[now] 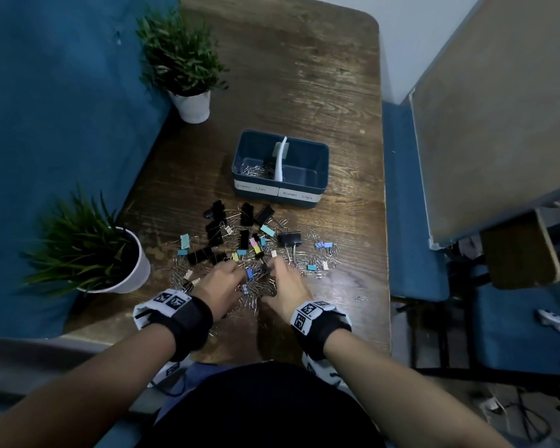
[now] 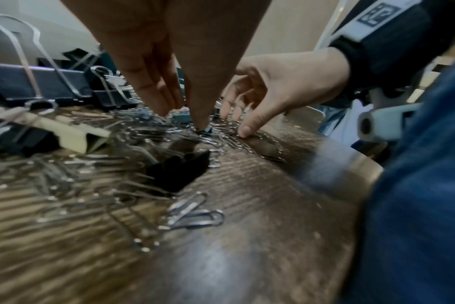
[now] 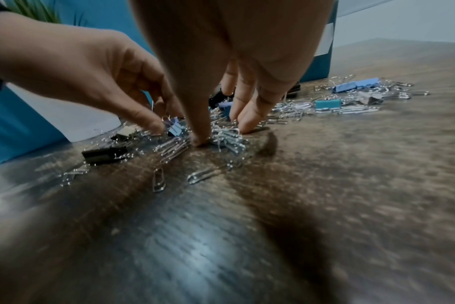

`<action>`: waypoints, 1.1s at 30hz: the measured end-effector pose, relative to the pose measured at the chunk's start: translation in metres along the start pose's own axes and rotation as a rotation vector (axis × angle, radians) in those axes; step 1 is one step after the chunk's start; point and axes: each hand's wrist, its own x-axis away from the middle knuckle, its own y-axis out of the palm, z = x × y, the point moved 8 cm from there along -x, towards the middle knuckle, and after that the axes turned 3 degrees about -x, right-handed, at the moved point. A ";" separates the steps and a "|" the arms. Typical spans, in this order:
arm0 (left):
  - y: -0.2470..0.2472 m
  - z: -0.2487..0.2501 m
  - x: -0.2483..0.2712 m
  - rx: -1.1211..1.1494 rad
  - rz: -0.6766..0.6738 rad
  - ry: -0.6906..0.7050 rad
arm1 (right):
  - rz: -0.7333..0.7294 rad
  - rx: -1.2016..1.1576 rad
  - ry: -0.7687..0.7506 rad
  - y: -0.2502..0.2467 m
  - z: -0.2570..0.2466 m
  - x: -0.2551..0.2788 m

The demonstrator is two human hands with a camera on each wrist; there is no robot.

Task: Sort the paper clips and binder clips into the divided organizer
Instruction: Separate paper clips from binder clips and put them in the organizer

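A dark blue divided organizer [image 1: 320,176] stands mid-table, with silver paper clips [image 1: 252,170] in its left compartment. In front of it lies a mixed pile: black binder clips [image 1: 290,239], small coloured ones and loose paper clips [image 3: 169,152]. Both hands reach down into the pile's near edge. My left hand [image 1: 240,273] [image 2: 183,118] pinches a small blue binder clip [image 3: 175,129] between thumb and curled fingers. My right hand [image 1: 274,270] [image 3: 223,134] squeezes a bunch of paper clips [image 3: 230,138] between thumb and fingertips on the wood.
Two potted plants in white pots stand at the left, one near my left wrist [image 1: 126,270] and one farther back [image 1: 193,105]. The table's right edge [image 1: 387,253] drops to a blue bench. More small clips [image 1: 317,266] lie scattered to the right.
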 end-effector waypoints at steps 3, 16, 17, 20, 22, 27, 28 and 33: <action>0.010 0.024 0.005 -0.057 -0.064 0.077 | -0.028 0.047 -0.038 -0.004 0.000 0.003; 0.023 0.043 -0.020 0.065 -0.160 -0.002 | 0.000 -0.022 -0.046 -0.006 -0.003 0.008; 0.020 0.043 -0.020 0.029 -0.145 0.002 | 0.009 -0.030 -0.041 -0.006 -0.003 0.006; 0.014 0.040 -0.019 0.023 -0.118 -0.029 | 0.013 -0.025 -0.042 -0.004 -0.002 0.002; 0.015 0.040 -0.019 -0.025 -0.142 -0.033 | 0.007 0.015 -0.060 -0.004 -0.004 0.001; 0.014 0.044 -0.023 -0.165 -0.208 -0.008 | -0.031 0.166 -0.120 -0.004 -0.011 0.001; 0.014 0.045 -0.024 -0.183 -0.221 -0.006 | -0.045 0.190 -0.133 -0.004 -0.011 0.001; 0.008 0.047 -0.026 -0.147 -0.231 -0.015 | -0.082 0.226 -0.160 -0.012 -0.012 -0.001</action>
